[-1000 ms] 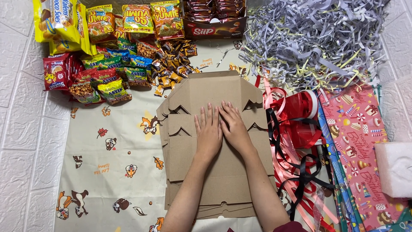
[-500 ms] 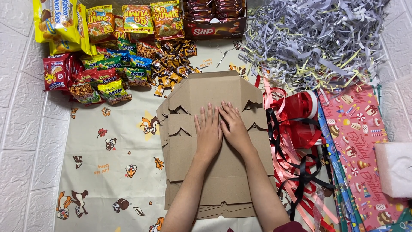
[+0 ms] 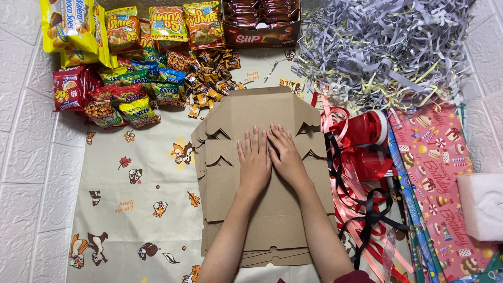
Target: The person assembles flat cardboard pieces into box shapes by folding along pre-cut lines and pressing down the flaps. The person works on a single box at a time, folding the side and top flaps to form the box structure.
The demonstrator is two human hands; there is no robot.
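Observation:
A stack of flat, unfolded brown cardboard boxes (image 3: 251, 212) lies in the middle of a cloth printed with cartoon animals. My left hand (image 3: 254, 161) and my right hand (image 3: 286, 153) rest palm down, side by side, on the top sheet, fingers pointing away from me and nearly touching each other. Neither hand grips anything; the fingers lie flat and slightly spread.
Snack packets (image 3: 123, 63) and small wrapped candies (image 3: 209, 84) are piled at the far left. A carton of chocolate bars (image 3: 261, 21) stands behind them. Shredded paper (image 3: 385, 47) fills the far right. Red and black ribbons (image 3: 361, 173), patterned wrapping paper (image 3: 437, 173) and a white block (image 3: 482, 204) lie at right.

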